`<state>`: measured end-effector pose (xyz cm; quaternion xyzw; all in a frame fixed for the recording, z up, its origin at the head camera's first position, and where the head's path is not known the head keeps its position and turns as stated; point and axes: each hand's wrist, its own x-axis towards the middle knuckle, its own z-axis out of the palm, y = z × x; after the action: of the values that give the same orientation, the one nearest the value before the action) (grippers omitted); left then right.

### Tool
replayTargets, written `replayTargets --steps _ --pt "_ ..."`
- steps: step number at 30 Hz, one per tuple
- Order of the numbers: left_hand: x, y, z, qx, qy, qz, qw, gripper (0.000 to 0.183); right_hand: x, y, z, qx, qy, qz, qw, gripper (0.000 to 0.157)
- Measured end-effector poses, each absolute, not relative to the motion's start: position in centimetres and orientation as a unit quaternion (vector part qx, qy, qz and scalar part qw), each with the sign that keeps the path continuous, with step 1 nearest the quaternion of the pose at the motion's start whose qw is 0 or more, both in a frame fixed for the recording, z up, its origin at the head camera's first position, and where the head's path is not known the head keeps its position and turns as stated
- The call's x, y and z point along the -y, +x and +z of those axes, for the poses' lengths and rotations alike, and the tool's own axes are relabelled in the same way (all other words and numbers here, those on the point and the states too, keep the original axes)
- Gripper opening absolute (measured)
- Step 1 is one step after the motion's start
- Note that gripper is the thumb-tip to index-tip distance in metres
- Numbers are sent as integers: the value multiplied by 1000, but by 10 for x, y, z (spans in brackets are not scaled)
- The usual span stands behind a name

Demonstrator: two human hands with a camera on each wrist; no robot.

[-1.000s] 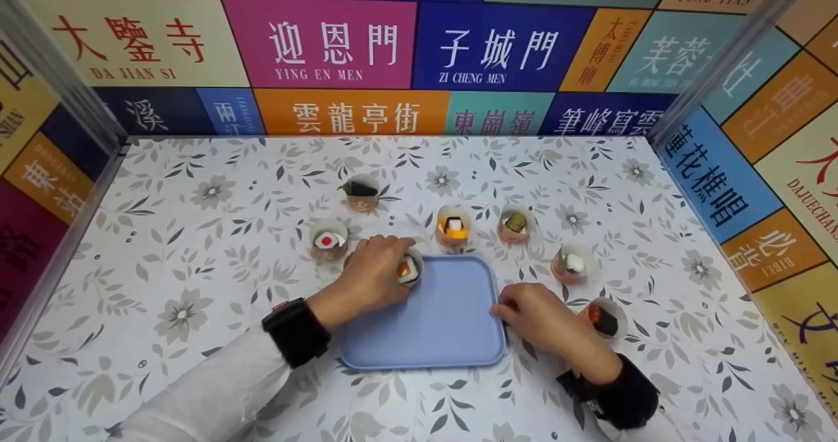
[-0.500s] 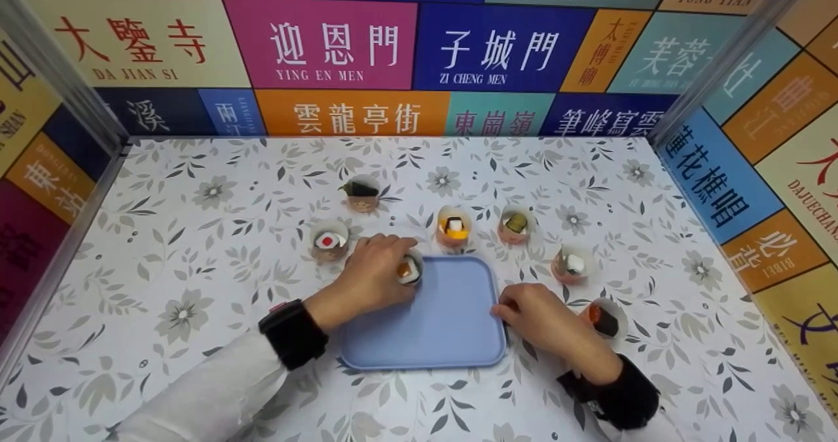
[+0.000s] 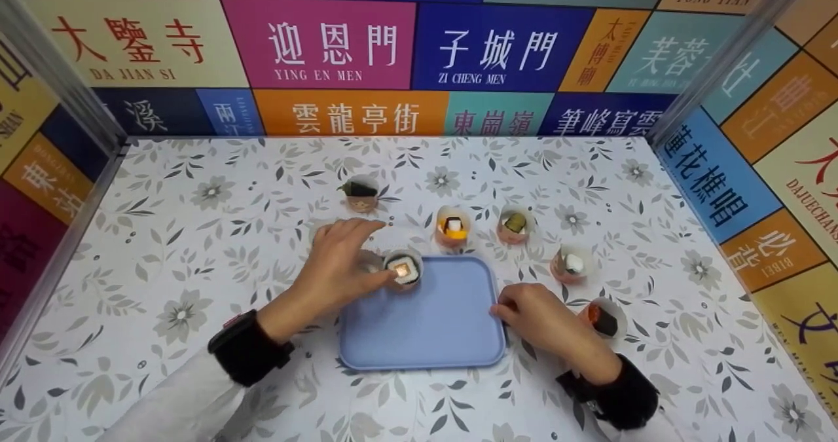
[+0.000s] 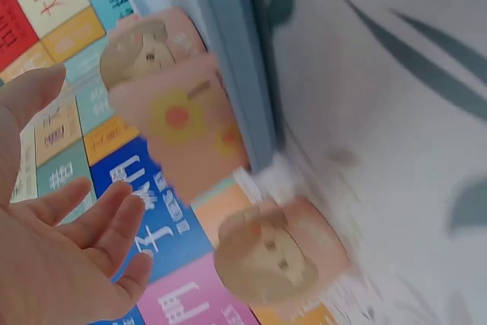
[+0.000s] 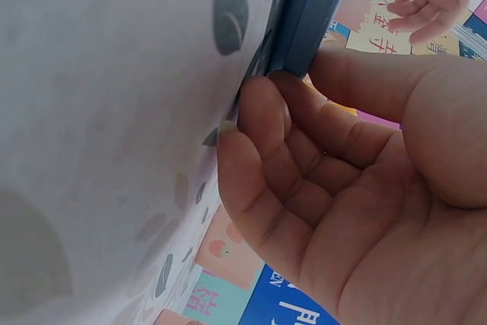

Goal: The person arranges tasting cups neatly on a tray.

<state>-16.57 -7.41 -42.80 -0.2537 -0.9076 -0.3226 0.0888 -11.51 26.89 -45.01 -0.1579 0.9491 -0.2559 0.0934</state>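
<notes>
My left hand (image 3: 330, 272) is spread beside a paper cup holding a sushi roll (image 3: 402, 270), which stands at the back left corner of the blue tray (image 3: 425, 331). Nothing is held in it; the thumb tip overlaps the cup in the head view, and contact cannot be told. In the left wrist view its fingers are apart from the cups. Behind that hand a second cup (image 3: 370, 261) shows only in part. My right hand (image 3: 540, 317) pinches the tray's right rim between thumb and curled fingers, as the right wrist view shows.
Several other paper cups with small food pieces stand around the tray: one with dark green (image 3: 361, 194), one with orange and white (image 3: 453, 226), one with olive green (image 3: 514, 224), one white (image 3: 572, 264), one dark and red (image 3: 602, 317). Printed panels (image 3: 327, 42) enclose the table.
My left hand has let go of the sushi cup, opened and drawn back to the left. It now covers the red-dotted cup. The right hand stays at the tray's rim.
</notes>
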Motion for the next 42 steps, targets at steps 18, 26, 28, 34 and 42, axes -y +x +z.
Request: replayTargets --steps 18,26,28,34,42 --pt "157 -164 -445 914 -155 -373 37 91 -270 -115 -451 -950 -164 -248 91 20" --pt "168 -177 -450 910 -149 -385 -34 107 -268 -115 -449 -948 -155 -257 102 19" --pt "168 -181 -451 912 -147 -380 -44 109 -268 -115 -449 -948 -155 -259 102 19" --pt "161 -196 -454 912 -134 -381 -67 109 -269 -115 -447 -948 -166 -257 90 23" --pt "153 -211 -458 904 -134 -395 -95 100 -269 -115 -448 -950 -157 -254 94 22"
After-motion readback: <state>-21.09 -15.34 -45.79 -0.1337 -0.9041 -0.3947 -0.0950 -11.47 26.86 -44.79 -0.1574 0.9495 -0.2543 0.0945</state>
